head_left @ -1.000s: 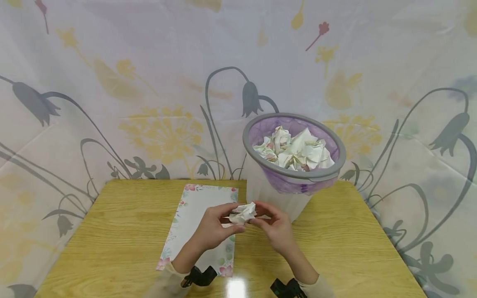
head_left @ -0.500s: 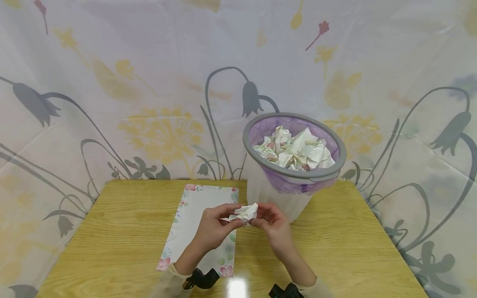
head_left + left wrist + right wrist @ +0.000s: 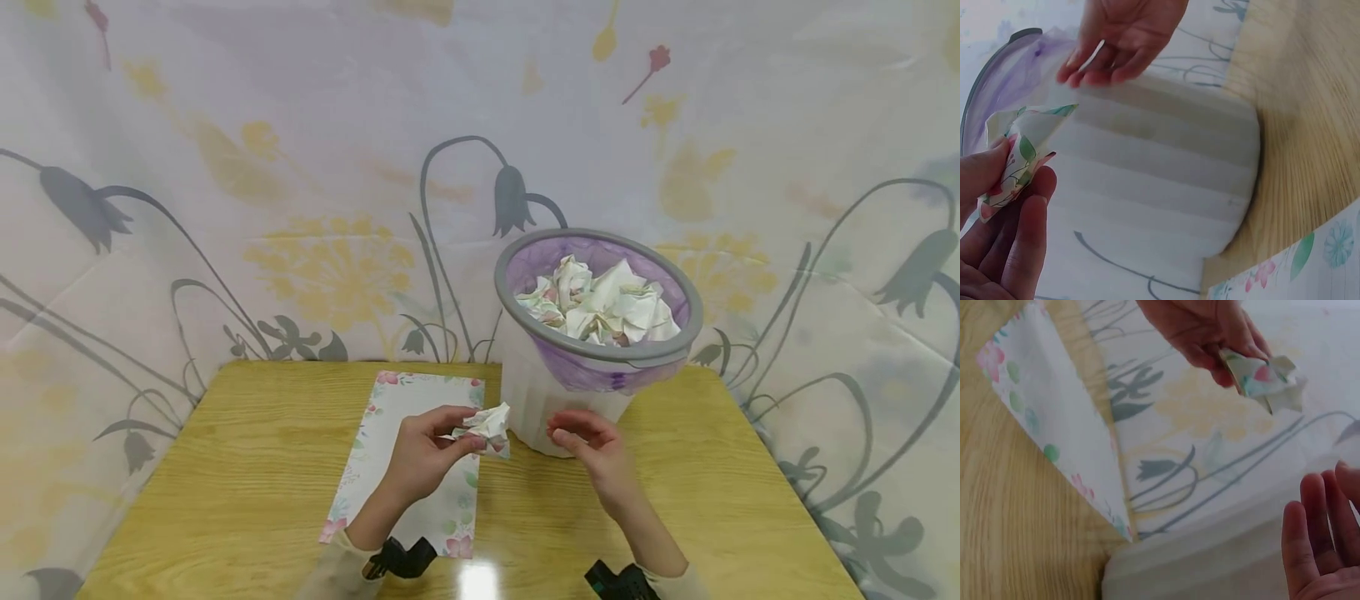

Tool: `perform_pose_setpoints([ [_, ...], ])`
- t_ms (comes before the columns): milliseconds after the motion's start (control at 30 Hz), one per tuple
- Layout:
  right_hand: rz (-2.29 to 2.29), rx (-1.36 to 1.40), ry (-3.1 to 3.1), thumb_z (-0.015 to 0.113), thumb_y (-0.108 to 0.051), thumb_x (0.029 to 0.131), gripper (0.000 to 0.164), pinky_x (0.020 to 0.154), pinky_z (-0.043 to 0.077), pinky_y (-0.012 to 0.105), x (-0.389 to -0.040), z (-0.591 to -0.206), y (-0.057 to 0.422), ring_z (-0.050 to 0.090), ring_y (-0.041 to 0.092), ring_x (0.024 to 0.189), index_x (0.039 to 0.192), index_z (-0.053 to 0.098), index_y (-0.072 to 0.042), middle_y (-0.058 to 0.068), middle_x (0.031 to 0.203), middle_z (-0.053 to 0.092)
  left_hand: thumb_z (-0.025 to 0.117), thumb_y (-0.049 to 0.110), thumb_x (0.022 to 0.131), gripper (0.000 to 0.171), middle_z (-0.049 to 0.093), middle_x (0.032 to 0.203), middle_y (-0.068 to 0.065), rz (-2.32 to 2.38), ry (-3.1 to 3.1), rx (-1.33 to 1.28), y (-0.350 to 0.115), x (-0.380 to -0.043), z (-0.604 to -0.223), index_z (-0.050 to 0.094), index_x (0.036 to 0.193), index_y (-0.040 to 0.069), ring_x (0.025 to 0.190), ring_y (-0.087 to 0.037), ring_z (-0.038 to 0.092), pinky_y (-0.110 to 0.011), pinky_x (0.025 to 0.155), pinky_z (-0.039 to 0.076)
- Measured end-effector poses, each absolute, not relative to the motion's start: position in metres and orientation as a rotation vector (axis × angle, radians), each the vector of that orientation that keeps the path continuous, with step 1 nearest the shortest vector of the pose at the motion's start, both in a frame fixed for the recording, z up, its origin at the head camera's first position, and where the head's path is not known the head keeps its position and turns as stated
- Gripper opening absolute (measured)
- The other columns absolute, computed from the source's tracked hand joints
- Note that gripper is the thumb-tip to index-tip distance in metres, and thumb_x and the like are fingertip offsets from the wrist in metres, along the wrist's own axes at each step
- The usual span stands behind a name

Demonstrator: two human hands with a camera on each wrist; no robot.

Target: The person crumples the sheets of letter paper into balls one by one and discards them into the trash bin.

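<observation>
My left hand (image 3: pixel 423 454) pinches a crumpled sheet of floral paper (image 3: pixel 489 423) between thumb and fingers, above the flat sheet on the table. In the left wrist view the crumpled paper (image 3: pixel 1022 156) shows green leaves and pink petals. My right hand (image 3: pixel 600 454) hangs apart from it, to the right, in front of the bin; its fingers are loosely bent and hold nothing. The right wrist view shows those fingers (image 3: pixel 1316 531) relaxed beside the bin's wall. A white bin (image 3: pixel 525 400) with a grey rim and purple liner stands behind both hands, filled with crumpled papers (image 3: pixel 600 300).
A flat sheet of paper (image 3: pixel 405 483) with a flowered border lies on the wooden table (image 3: pixel 247 467), left of the bin. Behind the table hangs a flower-printed cloth (image 3: pixel 337 167). Each wrist wears a black camera.
My right hand has let go of the crumpled paper and moved right, away from it. The left hand still holds the paper, nearly in the same place.
</observation>
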State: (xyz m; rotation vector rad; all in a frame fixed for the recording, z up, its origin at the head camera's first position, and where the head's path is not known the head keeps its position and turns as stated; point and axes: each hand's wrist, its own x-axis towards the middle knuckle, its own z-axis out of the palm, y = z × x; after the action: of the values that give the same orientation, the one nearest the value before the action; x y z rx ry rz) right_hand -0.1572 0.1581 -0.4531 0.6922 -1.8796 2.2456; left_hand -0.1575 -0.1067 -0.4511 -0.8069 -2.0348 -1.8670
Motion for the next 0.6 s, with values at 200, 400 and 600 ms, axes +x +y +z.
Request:
perform_pose_setpoints([
  [200, 2.228, 0.71, -1.828, 0.053, 0.021, 0.091, 0.025, 0.078, 0.057, 0.029, -0.155, -0.446, 0.205, 0.072, 0.016, 0.088, 0.108, 0.068, 0.01, 0.004, 0.1, 0.074, 0.077, 0.0, 0.084, 0.029, 0.073, 0.097, -0.014, -1.842, -2.051, -0.752, -0.115, -0.161, -0.453, 0.071, 0.113, 0.001, 0.084, -0.022, 0.073, -0.033, 0.067, 0.06],
  [400, 2.136, 0.593, -1.739, 0.049, 0.022, 0.093, 0.023, 0.075, 0.057, 0.026, -0.161, -0.429, 0.249, 0.072, 0.015, 0.085, 0.105, 0.067, 0.013, 0.007, 0.099, 0.074, 0.077, 0.001, 0.084, 0.03, 0.073, 0.097, -0.015, -1.824, -2.075, -0.697, -0.124, -0.165, -0.457, 0.071, 0.114, 0.0, 0.084, -0.02, 0.073, -0.033, 0.067, 0.059],
  [600, 1.997, 0.317, -1.72, 0.057, 0.013, 0.095, 0.015, 0.078, 0.056, 0.023, -0.175, -0.403, 0.275, 0.07, 0.014, 0.089, 0.106, 0.063, 0.019, 0.005, 0.098, 0.073, 0.078, -0.003, 0.082, 0.031, 0.071, 0.106, -0.017, -1.789, -2.161, -0.549, -0.131, -0.168, -0.462, 0.071, 0.112, -0.002, 0.088, -0.029, 0.071, -0.029, 0.069, 0.059],
])
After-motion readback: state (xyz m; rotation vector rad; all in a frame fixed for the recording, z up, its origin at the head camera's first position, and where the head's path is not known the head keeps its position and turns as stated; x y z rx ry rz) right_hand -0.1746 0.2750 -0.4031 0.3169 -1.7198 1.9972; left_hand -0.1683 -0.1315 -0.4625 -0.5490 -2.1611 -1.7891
